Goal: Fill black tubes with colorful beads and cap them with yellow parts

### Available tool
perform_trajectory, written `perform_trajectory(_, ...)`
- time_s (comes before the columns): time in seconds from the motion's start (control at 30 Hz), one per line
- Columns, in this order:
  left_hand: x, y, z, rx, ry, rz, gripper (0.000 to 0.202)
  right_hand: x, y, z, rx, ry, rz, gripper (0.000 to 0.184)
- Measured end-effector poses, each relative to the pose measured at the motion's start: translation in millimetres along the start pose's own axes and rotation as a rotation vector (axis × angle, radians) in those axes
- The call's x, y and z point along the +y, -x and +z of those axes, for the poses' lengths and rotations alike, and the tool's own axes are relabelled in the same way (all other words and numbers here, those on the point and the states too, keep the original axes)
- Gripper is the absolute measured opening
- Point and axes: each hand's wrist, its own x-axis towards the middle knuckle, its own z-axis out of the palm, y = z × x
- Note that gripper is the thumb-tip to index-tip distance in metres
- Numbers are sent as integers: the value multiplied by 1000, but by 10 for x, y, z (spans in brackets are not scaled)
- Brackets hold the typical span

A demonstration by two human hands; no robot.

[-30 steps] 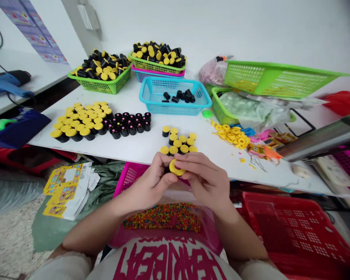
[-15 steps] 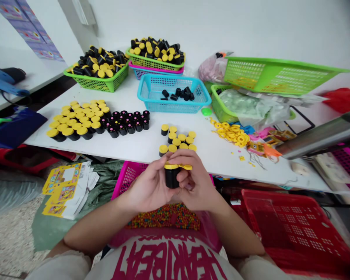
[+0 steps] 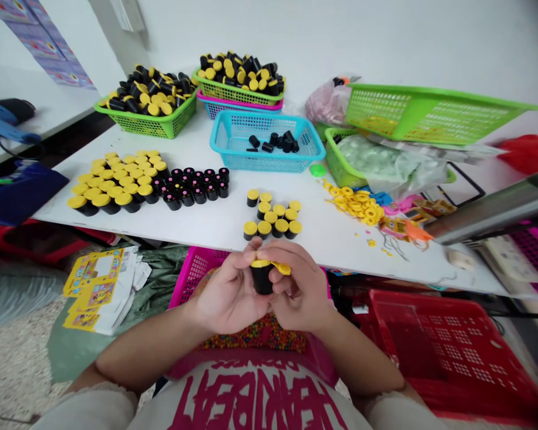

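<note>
Between both hands, over my lap, is an upright small black container (image 3: 262,280) with a yellow top (image 3: 260,263). My left hand (image 3: 224,295) is wrapped round its left side, the thumb at the yellow rim. My right hand (image 3: 302,289) closes on its right side, fingers at the rim. A flat yellow piece (image 3: 282,268) juts out to the right under the right fingers; whether it is joined to the top I cannot tell. Just beyond the hands, yellow-topped black containers (image 3: 279,225) stand in a small group on the white table (image 3: 197,229).
Further left stand rows of yellow-capped containers (image 3: 116,182) and black ones with pink dots (image 3: 199,186). A blue basket (image 3: 269,161) and heaped green baskets (image 3: 150,125) are behind. Yellow rings (image 3: 356,203) lie right. Colourful beads (image 3: 269,334) fill a pink basket (image 3: 183,278) below the hands.
Both hands have sunk slightly with the container between them. The yellow piece at its right now tilts down more. The view has shifted slightly.
</note>
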Motion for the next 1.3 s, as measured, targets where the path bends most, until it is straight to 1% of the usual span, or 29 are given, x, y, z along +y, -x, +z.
perform_trajectory(0.07,5,-13,-18,-64,90,-41,20,26,-7,-10,-40,-66,94,56)
perform_trajectory(0.1,6,-19,-25,-103,121,-68,22,34,-13,-13,-39,-81,121,54)
perform_trajectory(0.13,4,-22,-30,-138,143,-89,23,38,-21,-14,-25,-83,123,51)
perform_trajectory(0.2,-2,-21,-32,-183,168,-99,23,32,-37,-7,16,-62,70,42)
perform_trajectory(0.27,-7,-10,-21,-182,179,-78,20,15,-47,10,27,-59,22,39)
perform_trajectory(0.43,-19,21,3,-85,136,-52,19,-6,-52,24,9,-97,-14,42)
perform_trajectory(0.47,-29,25,-7,-87,118,-43,20,0,-58,4,-8,-114,-8,42)
perform_trajectory(0.53,-59,30,-48,-142,63,1,22,25,-79,-66,-76,-208,23,41)
perform_trajectory(0.6,-87,35,-107,-231,-63,75,24,64,-106,-152,-168,-389,78,38)
perform_trajectory(0.63,-91,38,-136,-278,-169,130,26,86,-116,-189,-199,-494,97,35)
perform_trajectory(0.7,-65,47,-179,-391,-488,252,34,132,-123,-232,-206,-683,140,27)
perform_trajectory(0.73,-32,54,-191,-460,-678,325,38,154,-120,-234,-192,-760,192,24)
perform_trajectory(0.77,12,61,-198,-530,-868,402,39,174,-114,-225,-179,-829,266,28)
perform_trajectory(0.8,65,70,-202,-585,-1054,479,39,192,-106,-209,-181,-891,366,39)
perform_trajectory(0.83,122,80,-208,-610,-1227,552,40,209,-98,-189,-205,-945,482,52)
perform_trajectory(0.87,178,91,-218,-605,-1379,619,42,225,-91,-169,-246,-986,594,65)
perform_trajectory(0.9,230,102,-234,-572,-1509,682,44,241,-85,-150,-298,-1016,686,72)
perform_trajectory(0.93,277,113,-255,-524,-1617,739,44,255,-81,-133,-355,-1035,755,73)
perform_trajectory(0.97,316,124,-279,-486,-1694,794,45,266,-78,-119,-410,-1047,808,66)
perform_trajectory(1.0,349,134,-303,-473,-1735,838,47,274,-75,-105,-454,-1059,848,56)
perform_trajectory(1.03,376,144,-324,-485,-1744,856,51,278,-72,-89,-486,-1075,873,48)
perform_trajectory(1.1,419,162,-352,-544,-1727,832,61,269,-65,-50,-529,-1092,889,40)
perform_trajectory(1.17,448,174,-365,-603,-1707,802,76,244,-58,0,-541,-1067,866,38)
perform_trajectory(1.2,458,175,-371,-611,-1701,805,82,231,-56,25,-537,-1042,852,37)
perform_trajectory(1.27,470,162,-397,-593,-1666,823,87,221,-62,59,-516,-983,831,35)
perform_trajectory(1.3,475,147,-418,-561,-1637,820,88,232,-76,58,-501,-954,818,37)
